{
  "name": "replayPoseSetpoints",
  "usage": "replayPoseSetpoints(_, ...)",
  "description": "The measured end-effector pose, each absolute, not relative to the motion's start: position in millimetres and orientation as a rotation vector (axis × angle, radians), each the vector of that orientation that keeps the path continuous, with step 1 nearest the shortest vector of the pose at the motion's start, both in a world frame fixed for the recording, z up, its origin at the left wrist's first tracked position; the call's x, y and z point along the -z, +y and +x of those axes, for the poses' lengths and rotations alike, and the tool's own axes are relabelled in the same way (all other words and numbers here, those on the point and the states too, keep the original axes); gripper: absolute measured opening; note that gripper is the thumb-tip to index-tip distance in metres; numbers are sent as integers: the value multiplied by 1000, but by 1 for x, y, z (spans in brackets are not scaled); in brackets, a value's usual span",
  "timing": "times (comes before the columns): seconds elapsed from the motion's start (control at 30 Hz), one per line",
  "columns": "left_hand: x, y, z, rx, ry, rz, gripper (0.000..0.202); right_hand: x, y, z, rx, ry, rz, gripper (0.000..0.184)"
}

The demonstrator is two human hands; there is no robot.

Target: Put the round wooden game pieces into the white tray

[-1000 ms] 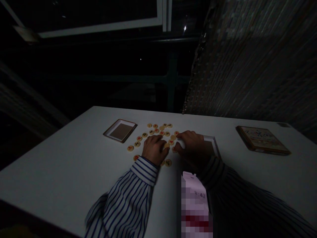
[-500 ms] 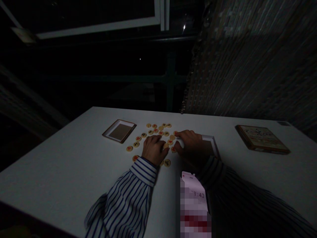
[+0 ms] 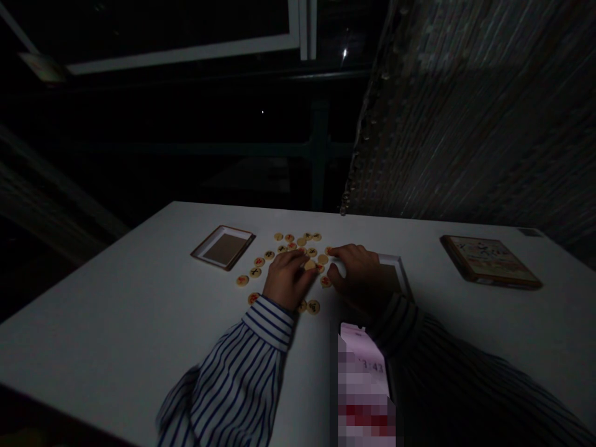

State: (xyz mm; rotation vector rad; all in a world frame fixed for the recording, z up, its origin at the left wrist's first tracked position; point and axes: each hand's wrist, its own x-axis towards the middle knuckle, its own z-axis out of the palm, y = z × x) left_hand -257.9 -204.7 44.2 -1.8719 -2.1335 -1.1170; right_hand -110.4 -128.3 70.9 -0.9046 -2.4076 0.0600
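Note:
Several round wooden game pieces [image 3: 288, 247] with red or black marks lie scattered on a white table [image 3: 116, 323]. My left hand [image 3: 285, 279] rests among them with its fingers curled, pinching one round piece [image 3: 310, 265] at the fingertips. My right hand [image 3: 358, 273] lies just to the right, fingers bent over the pieces, touching them; I cannot make out anything inside it. Both arms wear striped sleeves.
A shallow open box tray [image 3: 222, 247] sits left of the pieces. A second white-rimmed tray [image 3: 397, 268] lies partly under my right wrist. A flat game box [image 3: 488, 261] lies far right. A pink-lit phone [image 3: 363, 385] stands near my chest. A dark wall rises behind.
My left hand's fingers have drawn together on one round piece and lifted it slightly. The right hand has barely moved.

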Motion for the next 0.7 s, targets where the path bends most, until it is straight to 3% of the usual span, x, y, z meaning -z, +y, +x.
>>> replayPoseSetpoints(0.7,-56,-208,-254,2322,-2311,-1521,34,-69,-127,-110,-86,-2370,-846,22)
